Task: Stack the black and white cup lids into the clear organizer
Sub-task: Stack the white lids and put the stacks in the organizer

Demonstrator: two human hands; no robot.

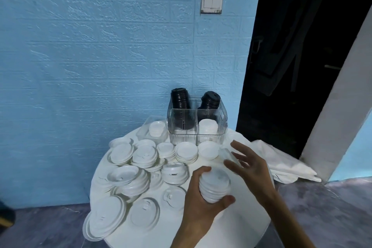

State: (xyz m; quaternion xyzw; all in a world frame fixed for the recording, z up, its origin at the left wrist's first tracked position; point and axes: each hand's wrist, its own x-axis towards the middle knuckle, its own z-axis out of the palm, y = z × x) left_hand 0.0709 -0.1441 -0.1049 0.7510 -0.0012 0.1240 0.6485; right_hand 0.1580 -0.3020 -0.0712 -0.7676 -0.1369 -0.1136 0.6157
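Soft even light, fisheye edges, blurry

A blue brick-textured wall [100,46] with a light switch [212,0] beside a dark doorway [298,36].

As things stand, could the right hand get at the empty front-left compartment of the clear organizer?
Probably yes. The right hand hovers open just in front of the clear organizer, nothing lies between them, and that compartment is open on top. The left hand grips a stack of white lids, lower down.

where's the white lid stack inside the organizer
In the head view, the white lid stack sits in the clear organizer's front right compartment, before a black lid stack.
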